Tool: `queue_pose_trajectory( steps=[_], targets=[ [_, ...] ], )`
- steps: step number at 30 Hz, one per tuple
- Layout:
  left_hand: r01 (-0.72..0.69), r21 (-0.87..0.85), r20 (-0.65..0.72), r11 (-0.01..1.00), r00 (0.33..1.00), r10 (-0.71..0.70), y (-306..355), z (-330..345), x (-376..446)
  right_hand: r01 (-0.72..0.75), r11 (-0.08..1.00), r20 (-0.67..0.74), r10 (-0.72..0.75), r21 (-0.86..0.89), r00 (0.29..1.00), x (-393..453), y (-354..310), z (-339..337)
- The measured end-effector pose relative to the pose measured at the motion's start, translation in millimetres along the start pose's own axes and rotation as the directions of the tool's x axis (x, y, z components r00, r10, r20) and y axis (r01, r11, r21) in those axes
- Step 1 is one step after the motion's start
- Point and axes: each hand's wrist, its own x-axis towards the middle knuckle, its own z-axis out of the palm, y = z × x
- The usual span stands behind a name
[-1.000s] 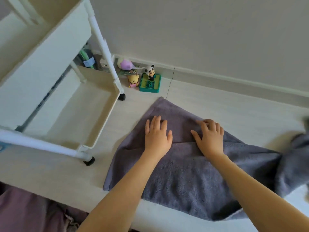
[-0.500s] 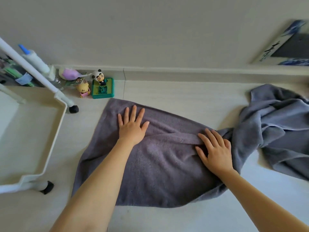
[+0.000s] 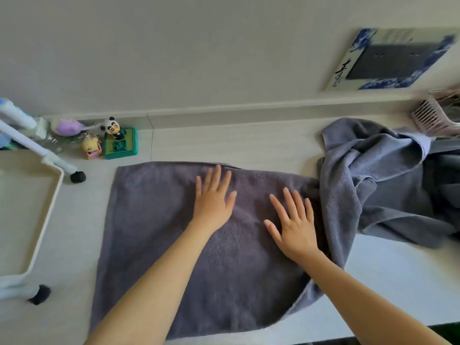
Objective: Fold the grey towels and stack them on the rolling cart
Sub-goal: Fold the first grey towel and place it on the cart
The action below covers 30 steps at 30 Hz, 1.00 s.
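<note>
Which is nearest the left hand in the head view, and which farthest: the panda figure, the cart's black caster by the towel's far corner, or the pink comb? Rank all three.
Measured from the left hand, flat on the spread towel:
1. Panda figure, up and to the left by the wall.
2. Black caster, farther left, near the towel's corner.
3. Pink comb, far right, beyond the crumpled towel.
</note>
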Motion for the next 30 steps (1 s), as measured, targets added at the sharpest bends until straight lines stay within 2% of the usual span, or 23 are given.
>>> queue_pose_trajectory(
  steps=[2,5,9,11,13,15,16,18,21,24,25,27,30],
  targets=[
    [-0.037,0.060,0.083,0.998,0.996,0.032,18.0,12.4,3.8,-0.077,0.996,0.019,0.077,0.044,0.997,5.3,6.5,5.8],
    [0.003,0.198,0.064,0.980,0.998,-0.016,10.8,24.2,6.5,-0.231,0.951,0.126,0.208,0.207,0.970,-8.5,23.4,13.2],
    [0.018,0.218,0.091,0.976,0.995,-0.039,12.9,22.1,8.8,-0.235,0.940,0.155,0.201,0.248,0.967,-26.3,25.4,12.1],
    [0.050,0.179,0.096,0.983,0.993,-0.068,23.1,20.1,10.8,-0.154,0.958,0.083,0.137,0.242,0.987,-23.2,22.6,9.1],
    [0.045,0.132,0.050,0.990,0.997,-0.052,38.4,19.9,8.2,-0.005,0.987,-0.076,0.017,0.158,0.997,-14.7,21.5,-0.6],
    [-0.002,0.120,0.020,0.993,1.000,-0.001,55.5,22.4,1.7,0.092,0.994,-0.231,-0.077,0.054,0.970,0.4,26.9,-11.5],
    [-0.012,0.127,0.037,0.992,0.999,0.008,62.0,25.1,-1.9,0.087,0.996,-0.281,-0.082,0.005,0.956,10.0,32.3,-17.4],
    [0.008,0.163,0.097,0.987,0.995,-0.024,69.5,32.9,-7.2,-0.007,0.999,-0.313,-0.010,-0.053,0.950,28.3,51.5,-27.4],
    [0.076,0.179,0.125,0.981,0.987,-0.099,76.3,35.0,-6.2,-0.206,0.978,-0.203,0.194,-0.041,0.960,44.1,86.3,-39.7],
    [0.127,0.133,0.127,0.983,0.981,-0.143,95.9,27.1,-0.3,-0.243,0.967,-0.142,0.231,-0.074,0.963,45.4,111.3,-51.4],
    [0.111,0.110,0.126,0.988,0.984,-0.125,105.0,25.5,1.2,-0.230,0.973,-0.143,0.224,-0.028,0.964,44.7,116.6,-56.2],
    [0.049,0.049,0.192,0.998,0.980,-0.057,122.2,24.9,3.4,-0.218,0.953,-0.153,0.253,0.212,0.955,42.7,122.6,-66.6],
    [0.073,0.035,0.327,0.997,0.942,-0.080,139.4,28.6,6.9,-0.266,0.807,-0.205,0.425,0.527,0.882,30.6,139.0,-86.5]
  ],
)
